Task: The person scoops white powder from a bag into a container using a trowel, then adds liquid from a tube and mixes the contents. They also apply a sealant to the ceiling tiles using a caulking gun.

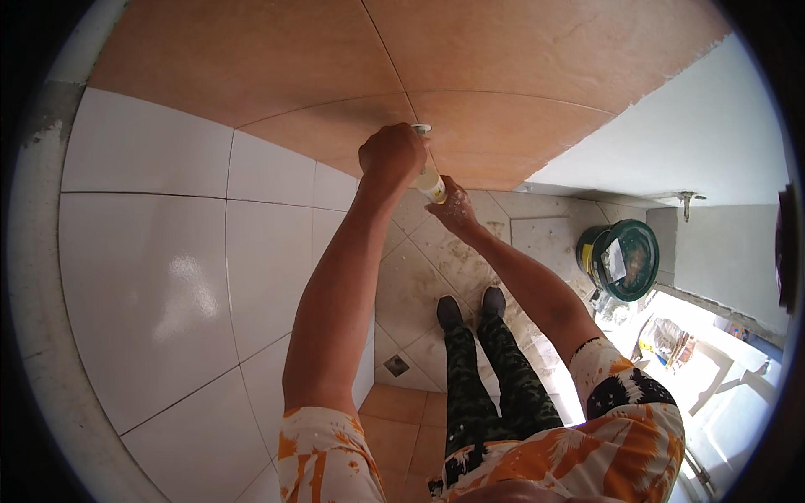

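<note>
Patterned shirt (579,453) lies nearest, below a pale tube (431,183) in front of an orange-tiled wall (503,50). Right hand (457,208) grasps the tube's lower end; left hand (392,155) curls at its upper end, beside a white disc (422,127), its exact grip hidden.

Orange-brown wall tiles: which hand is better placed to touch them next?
Probably the left hand: it appears nearer the orange-brown wall tiles, while the right hand sits lower, holding the bottom of the pale tube.
</note>
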The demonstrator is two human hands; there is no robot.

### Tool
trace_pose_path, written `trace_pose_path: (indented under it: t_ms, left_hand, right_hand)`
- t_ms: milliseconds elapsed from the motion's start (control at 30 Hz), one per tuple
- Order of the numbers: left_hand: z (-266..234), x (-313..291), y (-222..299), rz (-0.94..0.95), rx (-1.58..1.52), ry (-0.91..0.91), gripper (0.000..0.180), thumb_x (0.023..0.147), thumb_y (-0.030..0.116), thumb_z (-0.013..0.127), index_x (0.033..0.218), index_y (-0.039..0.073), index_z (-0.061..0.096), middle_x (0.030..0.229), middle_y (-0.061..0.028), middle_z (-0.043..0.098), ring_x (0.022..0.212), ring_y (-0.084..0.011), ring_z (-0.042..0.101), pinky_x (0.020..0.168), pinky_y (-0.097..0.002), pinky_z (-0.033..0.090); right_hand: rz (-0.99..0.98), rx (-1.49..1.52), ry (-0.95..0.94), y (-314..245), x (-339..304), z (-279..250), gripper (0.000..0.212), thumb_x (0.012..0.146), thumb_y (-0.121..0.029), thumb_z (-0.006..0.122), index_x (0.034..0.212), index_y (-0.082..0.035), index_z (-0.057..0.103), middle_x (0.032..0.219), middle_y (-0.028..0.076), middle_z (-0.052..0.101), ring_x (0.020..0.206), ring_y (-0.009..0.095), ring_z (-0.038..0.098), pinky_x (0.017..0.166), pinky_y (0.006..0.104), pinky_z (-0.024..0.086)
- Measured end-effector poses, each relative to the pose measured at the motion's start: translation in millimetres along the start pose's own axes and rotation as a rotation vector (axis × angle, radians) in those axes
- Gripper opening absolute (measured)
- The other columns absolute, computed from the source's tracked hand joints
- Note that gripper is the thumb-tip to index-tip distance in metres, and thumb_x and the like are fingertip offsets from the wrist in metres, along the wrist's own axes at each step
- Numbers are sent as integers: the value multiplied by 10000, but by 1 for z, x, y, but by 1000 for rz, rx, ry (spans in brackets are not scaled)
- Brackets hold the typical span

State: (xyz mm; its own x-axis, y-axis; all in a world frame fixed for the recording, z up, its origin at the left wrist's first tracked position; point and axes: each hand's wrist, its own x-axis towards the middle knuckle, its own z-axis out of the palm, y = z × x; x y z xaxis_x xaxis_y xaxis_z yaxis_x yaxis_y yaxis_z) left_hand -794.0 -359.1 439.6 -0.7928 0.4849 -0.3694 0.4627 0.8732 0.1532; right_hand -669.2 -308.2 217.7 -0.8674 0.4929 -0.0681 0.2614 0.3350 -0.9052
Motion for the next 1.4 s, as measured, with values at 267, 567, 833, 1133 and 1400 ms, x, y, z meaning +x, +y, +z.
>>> trace_pose_path:
  t_ms: [267,567,833,1133,1400]
  left_hand:
    - [-1,-2,0,5,15,4,423,963,460,601,1052,64,722,982,-143,739,959,-321,714,803,-459,547]
    - [1,0,1,-8,23,-1,433,958,470,607,1054,63,720,979,-145,739,953,-324,715,797,-461,550]
    - [-4,-2,3,-10,25,-24,442,959,472,604,1061,57,716,992,-153,739,967,-330,714,804,-458,553]
    - [-7,-7,4,-26,10,-42,438,962,469,603,1077,60,709,1029,-144,738,995,-317,709,823,-452,551]
    - [-6,-7,4,-20,23,-19,431,963,466,604,1044,62,727,997,-143,742,962,-322,719,805,-449,557]
  right_hand:
    - [36,14,-10,1,-1,-1,581,689,-110,815,1207,-22,566,1120,234,667,1072,421,637,877,491,515]
    - [47,-15,-23,0,-2,-1,653,685,-94,826,1271,-11,551,1118,234,680,1083,404,651,909,474,517]
    - [67,4,-19,7,-1,4,632,704,-105,821,1269,-36,547,1143,240,665,1111,405,634,923,484,513]
    - [55,17,-7,11,2,7,659,701,-115,823,1290,-68,530,1159,244,648,1125,432,606,937,505,499]
    - [38,33,9,9,3,9,682,705,-136,828,1307,-73,513,1180,245,635,1144,430,589,955,509,486]
